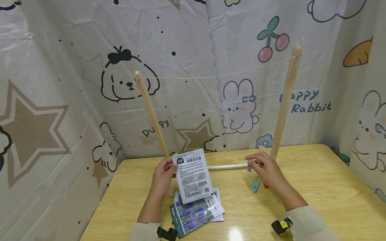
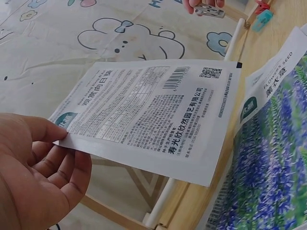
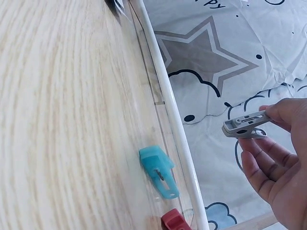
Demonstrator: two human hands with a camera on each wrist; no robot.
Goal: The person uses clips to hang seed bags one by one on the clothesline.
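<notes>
A white printed seed packet (image 1: 194,175) is pinched at its upper left corner by my left hand (image 1: 163,175), its text side towards me. In the left wrist view the thumb lies on the front of the packet (image 2: 148,115) and the fingers are curled behind. My right hand (image 1: 266,169) holds a grey clothespin (image 3: 245,125) by its handle end, between thumb and fingers, apart from the packet. On the table below lie a teal clothespin (image 3: 158,170) and a red clothespin (image 3: 176,220). More seed packets (image 1: 193,217), the top one showing purple flowers, lie under the held packet.
A string (image 1: 217,76) spans two upright wooden posts, the left post (image 1: 152,115) and the right post (image 1: 284,103). A white rod (image 1: 227,166) runs low between them. The wooden table (image 1: 319,194) ends at a patterned cloth backdrop (image 1: 187,43).
</notes>
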